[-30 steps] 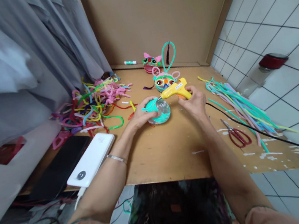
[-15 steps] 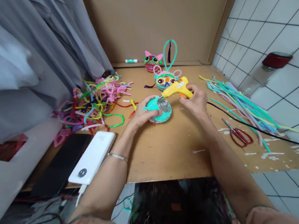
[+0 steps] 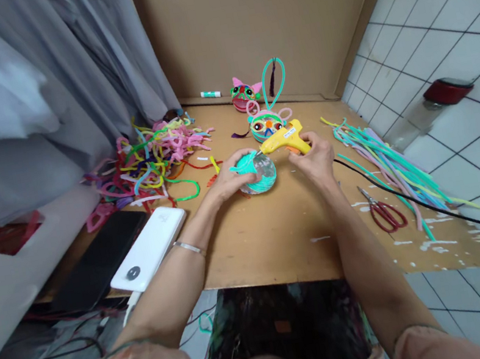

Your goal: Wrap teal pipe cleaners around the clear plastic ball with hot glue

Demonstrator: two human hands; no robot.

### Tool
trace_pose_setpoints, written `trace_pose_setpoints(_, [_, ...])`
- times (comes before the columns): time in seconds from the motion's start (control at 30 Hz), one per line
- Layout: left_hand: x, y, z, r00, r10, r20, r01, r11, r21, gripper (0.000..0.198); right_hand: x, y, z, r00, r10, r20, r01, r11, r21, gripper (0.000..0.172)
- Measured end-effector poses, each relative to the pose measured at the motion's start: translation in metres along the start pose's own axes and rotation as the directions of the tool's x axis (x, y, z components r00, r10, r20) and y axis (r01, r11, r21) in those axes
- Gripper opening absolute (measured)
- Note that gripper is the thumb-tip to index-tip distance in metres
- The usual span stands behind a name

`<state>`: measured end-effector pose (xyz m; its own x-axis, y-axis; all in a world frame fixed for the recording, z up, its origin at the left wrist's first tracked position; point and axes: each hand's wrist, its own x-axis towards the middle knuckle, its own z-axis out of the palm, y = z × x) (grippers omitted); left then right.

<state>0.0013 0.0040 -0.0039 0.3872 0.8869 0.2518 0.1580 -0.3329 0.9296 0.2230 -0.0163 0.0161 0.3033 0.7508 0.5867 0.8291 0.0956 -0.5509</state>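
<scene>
In my left hand (image 3: 231, 180) I grip a round ball (image 3: 265, 173), part wrapped in turquoise pipe cleaner and part bare, clear or silvery. My right hand (image 3: 316, 158) is closed around the handle of a yellow hot glue gun (image 3: 283, 138). The gun's nozzle points left and meets the ball's upper edge, near the border of the turquoise wrapping; whether it touches is hard to tell. Just behind the gun sits a finished-looking animal head (image 3: 262, 130) with pink ring ears. A second head (image 3: 244, 97) with pink pointed ears stands farther back.
Tangled pipe cleaners (image 3: 157, 157) lie at the left, straight ones (image 3: 393, 168) at the right beside red-handled scissors (image 3: 386, 215). A white power bank (image 3: 150, 248) and a black phone-like slab (image 3: 99, 263) rest front left. The gun's black cord (image 3: 435, 208) crosses the right side. A glue stick (image 3: 211, 94) lies at the back.
Both hands keep their grips, and the glue gun's nozzle stays at the ball's upper edge. The whole view has shifted slightly; little else differs.
</scene>
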Motion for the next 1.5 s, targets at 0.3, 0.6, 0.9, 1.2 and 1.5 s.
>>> trace_pose_setpoints(0.3, [0.000,0.000,0.000,1.000,-0.001,-0.017,0.001,1.000,0.008,0.069,0.001,0.001,-0.001,1.000,0.016,-0.007,-0.016,1.000,-0.012,0.027])
trace_pose_setpoints(0.6, [0.000,0.002,0.001,1.000,-0.008,-0.015,0.007,0.999,-0.046,0.069,0.001,-0.002,-0.004,0.999,0.012,0.044,-0.012,1.000,0.021,0.026])
trace_pose_setpoints(0.9, [0.000,0.002,0.001,1.000,-0.013,-0.003,0.012,0.999,-0.053,0.068,0.001,0.000,-0.002,1.000,0.002,0.027,-0.003,1.000,0.027,0.025])
trace_pose_setpoints(1.2, [0.000,0.002,0.001,1.000,0.001,0.000,-0.001,1.000,-0.016,0.068,0.001,0.001,-0.001,0.999,0.031,0.015,-0.031,0.999,0.040,0.026])
trace_pose_setpoints(1.5, [0.003,-0.005,0.001,1.000,-0.021,-0.021,0.019,0.998,-0.059,0.077,0.011,0.024,0.007,0.963,0.265,0.048,-0.267,0.962,0.062,0.031])
